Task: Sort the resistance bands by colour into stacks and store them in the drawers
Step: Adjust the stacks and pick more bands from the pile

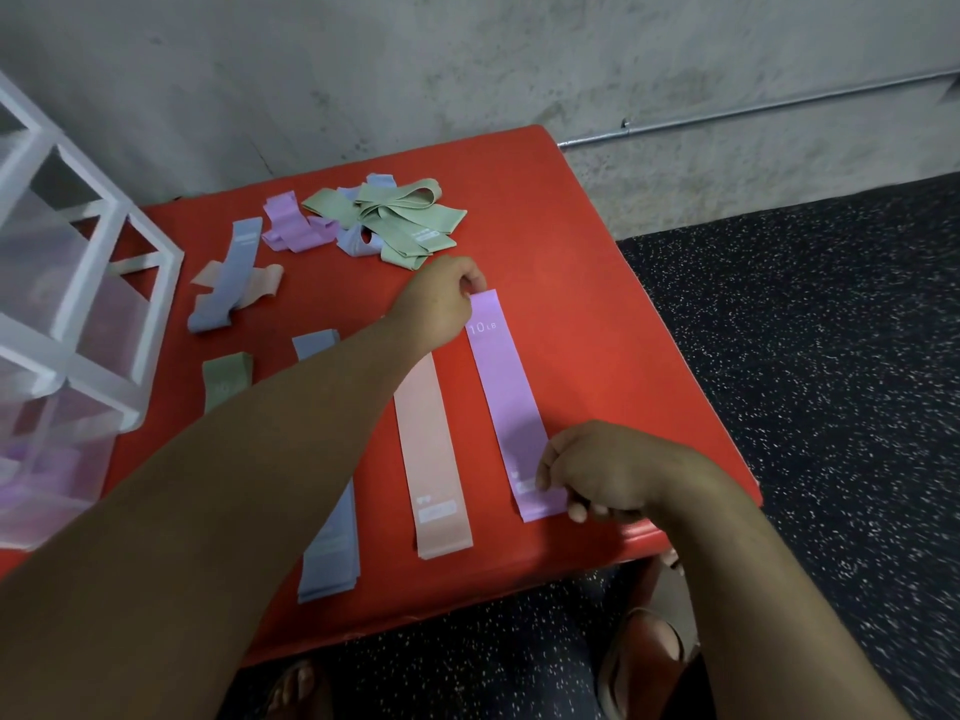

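Red tabletop carries the purple band flat beside the pink stack; left hand pinches its far end, right hand its near end; thin, limp and stretchy, it looks best handled by both ends.

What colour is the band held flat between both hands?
Lilac purple band, marked 10 LB; the head view shows it.

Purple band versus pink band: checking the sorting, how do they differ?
The purple band is lilac, the pink band peach. The purple band is pinched at both ends by the left hand and right hand; the pink band is unheld. Both lie flat, side by side, on the red table.
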